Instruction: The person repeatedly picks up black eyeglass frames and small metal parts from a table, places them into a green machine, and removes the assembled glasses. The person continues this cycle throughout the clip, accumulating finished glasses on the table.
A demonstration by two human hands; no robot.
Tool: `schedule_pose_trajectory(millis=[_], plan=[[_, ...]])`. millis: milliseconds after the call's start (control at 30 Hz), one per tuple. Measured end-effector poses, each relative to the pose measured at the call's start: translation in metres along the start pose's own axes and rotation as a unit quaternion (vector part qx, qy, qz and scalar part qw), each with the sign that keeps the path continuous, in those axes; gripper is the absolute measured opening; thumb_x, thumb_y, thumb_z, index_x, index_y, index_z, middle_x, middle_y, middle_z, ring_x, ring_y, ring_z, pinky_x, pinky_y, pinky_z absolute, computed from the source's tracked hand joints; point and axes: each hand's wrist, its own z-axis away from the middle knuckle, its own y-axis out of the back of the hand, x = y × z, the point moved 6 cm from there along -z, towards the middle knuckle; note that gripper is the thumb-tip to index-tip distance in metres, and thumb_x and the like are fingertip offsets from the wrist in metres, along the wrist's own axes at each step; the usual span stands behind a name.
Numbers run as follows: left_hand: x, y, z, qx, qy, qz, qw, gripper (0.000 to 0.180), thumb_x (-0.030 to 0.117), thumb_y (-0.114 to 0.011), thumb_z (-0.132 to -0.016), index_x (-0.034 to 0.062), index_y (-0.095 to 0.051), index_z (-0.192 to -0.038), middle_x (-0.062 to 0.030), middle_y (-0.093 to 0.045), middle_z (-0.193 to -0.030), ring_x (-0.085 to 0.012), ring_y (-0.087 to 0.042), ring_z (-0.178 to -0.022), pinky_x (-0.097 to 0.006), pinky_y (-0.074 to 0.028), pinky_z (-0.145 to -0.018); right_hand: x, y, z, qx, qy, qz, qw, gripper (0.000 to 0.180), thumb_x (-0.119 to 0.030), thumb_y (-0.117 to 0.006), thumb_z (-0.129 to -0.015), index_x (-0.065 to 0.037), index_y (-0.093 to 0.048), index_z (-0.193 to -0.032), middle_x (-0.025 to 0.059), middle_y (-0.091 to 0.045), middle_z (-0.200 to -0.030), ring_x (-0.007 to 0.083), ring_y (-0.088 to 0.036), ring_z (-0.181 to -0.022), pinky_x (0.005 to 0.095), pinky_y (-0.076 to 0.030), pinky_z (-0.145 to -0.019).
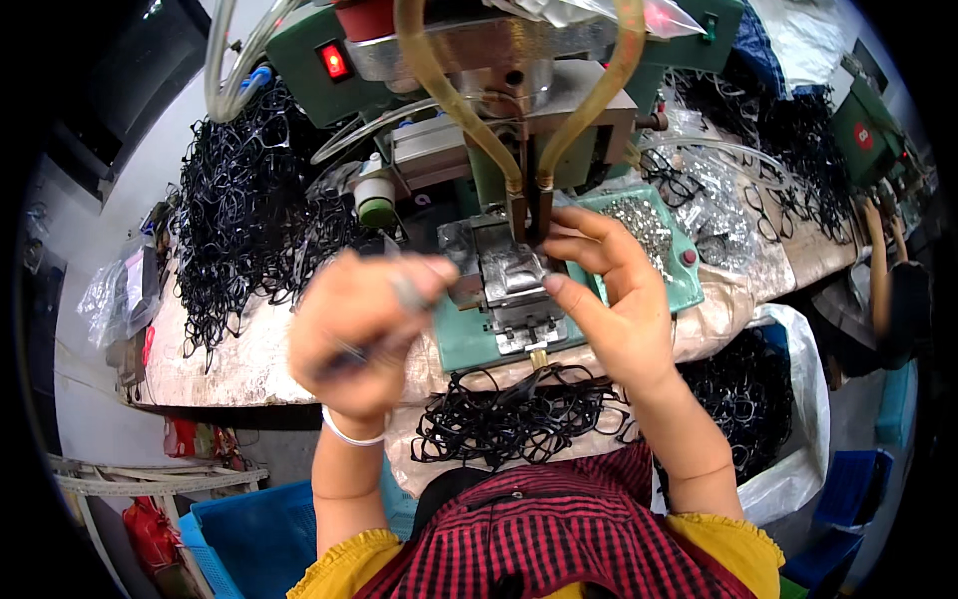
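My left hand (364, 324), smeared by motion, is curled just left of a metal fixture (514, 275). Something dark shows at its palm, too blurred to name. A white band circles that wrist. My right hand (624, 299) is at the fixture's right side, thumb and fingers apart; its thumb tip is by the fixture's edge and its upper fingers reach behind the copper-coloured electrodes (529, 215). Whether those fingertips touch anything is hidden. The fixture stands on a green base (464, 344) under the machine. A heap of black eyeglass frames (509, 414) lies in front of it.
Yellowish hoses (624, 60) hang from the green machine with a lit red switch (334, 62). A green tray (689, 285) holds small metal parts. Black frames (239, 190) pile up at left; more fill a white-lined bin (738, 399) at right. Another person's arm (878, 260) is far right.
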Motion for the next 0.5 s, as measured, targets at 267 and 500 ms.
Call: schedule_pose_trajectory(millis=[267,500], plan=[[0.003,-0.068,0.033,-0.163,-0.079,-0.044,0.982,0.019,0.015,-0.079,-0.072,0.0113,-0.074,-0.090,-0.0037,-0.073,-0.100,-0.0216,-0.062,-0.072,-0.042,-0.053,-0.079,0.087,0.120,-0.003,0.113,0.050,0.562,0.818,0.017,-0.017,-0.073,-0.079,-0.008,-0.072,-0.093,0.0166,-0.062,-0.125,0.0366,-0.052,-0.126,0.0455,-0.041,-0.105],[0.001,-0.065,0.042,-0.149,-0.039,-0.028,0.988,0.020,0.014,-0.080,-0.073,0.0100,-0.073,-0.092,-0.0041,-0.073,-0.104,-0.0228,-0.064,-0.075,-0.043,-0.053,-0.083,0.083,0.071,-0.013,-0.009,0.164,0.543,0.823,0.012,-0.008,-0.069,-0.079,-0.007,-0.067,-0.090,0.0128,-0.063,-0.123,0.0331,-0.052,-0.127,0.0457,-0.045,-0.097]])
